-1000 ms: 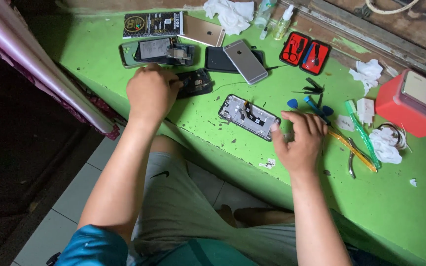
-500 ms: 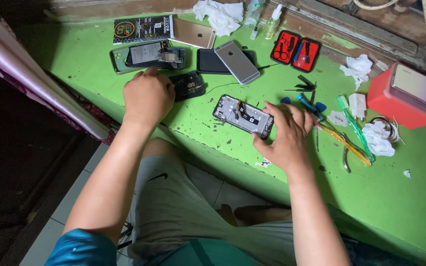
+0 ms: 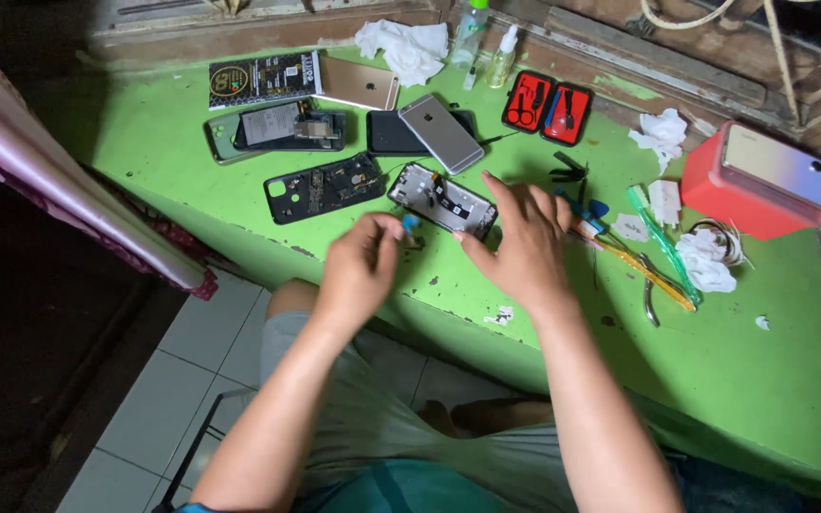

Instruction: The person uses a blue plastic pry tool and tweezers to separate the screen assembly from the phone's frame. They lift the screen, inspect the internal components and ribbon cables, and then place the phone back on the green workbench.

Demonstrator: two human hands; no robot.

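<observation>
On your green bench, at the far left, a dark packet lies at 12 o'clock from a stripped phone body with a silver battery, and a black back cover with circuitry sits just at 6 o'clock from that. Your left hand hovers at the bench's near edge, fingers pinched narrow on a small blue pick. At 2 o'clock from that pick lies the opened phone frame, its insides facing up. Your right hand rests at the frame's 4 o'clock corner, fingers spread loosely and touching its edge, holding nothing you can see. At 12 o'clock from the frame, a grey phone lies face down across a black one, with a gold phone at 10 o'clock. Further right sit a red tool case, an orange-handled tool, crumpled tissues, and a red box carrying a pale phone.
</observation>
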